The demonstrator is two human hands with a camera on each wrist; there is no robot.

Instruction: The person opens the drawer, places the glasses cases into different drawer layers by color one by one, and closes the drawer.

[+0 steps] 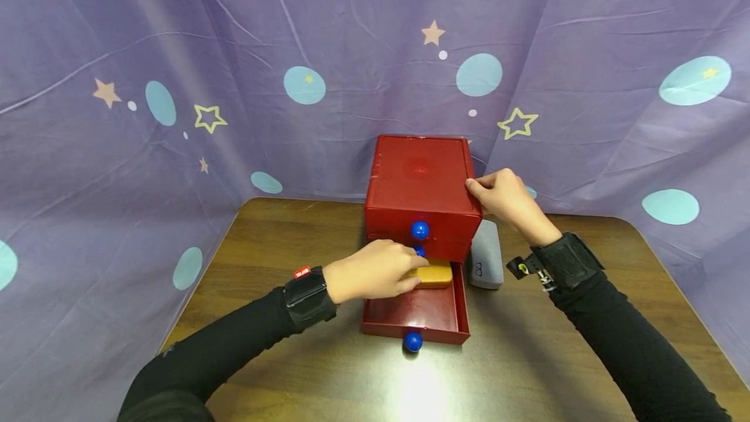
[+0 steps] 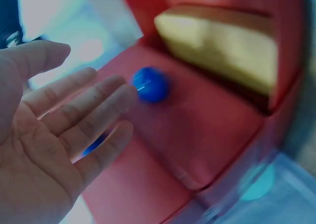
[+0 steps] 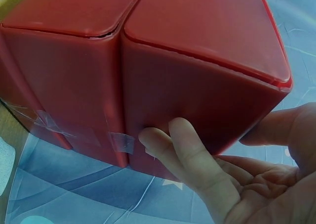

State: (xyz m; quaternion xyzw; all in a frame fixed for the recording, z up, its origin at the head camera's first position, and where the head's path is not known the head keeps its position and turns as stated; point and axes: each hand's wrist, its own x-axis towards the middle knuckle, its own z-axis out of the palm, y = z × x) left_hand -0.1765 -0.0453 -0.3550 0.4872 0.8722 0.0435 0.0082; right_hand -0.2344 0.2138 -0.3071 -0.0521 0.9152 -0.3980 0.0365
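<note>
A red drawer cabinet [image 1: 418, 174] with round blue knobs stands at the back of the table. Its bottom drawer [image 1: 404, 312] is pulled out, with a yellow block [image 1: 433, 275] with rounded corners toward the back of it. My left hand [image 1: 375, 270] hovers over that drawer; in the left wrist view its fingers are loosely extended, apart from the yellow block [image 2: 217, 46] and close to a blue knob [image 2: 150, 84]. My right hand [image 1: 510, 200] grips the cabinet's right edge. In the right wrist view, two fingers [image 3: 190, 150] lie along the side wall, with the thumb round the corner.
A grey oblong case [image 1: 486, 256] with a small dark mark lies on the brown wooden table [image 1: 281, 239], just right of the cabinet. Behind the table hangs a purple cloth [image 1: 363, 12] with stars and dots. Clear tape [image 3: 122, 142] joins the cabinet sections.
</note>
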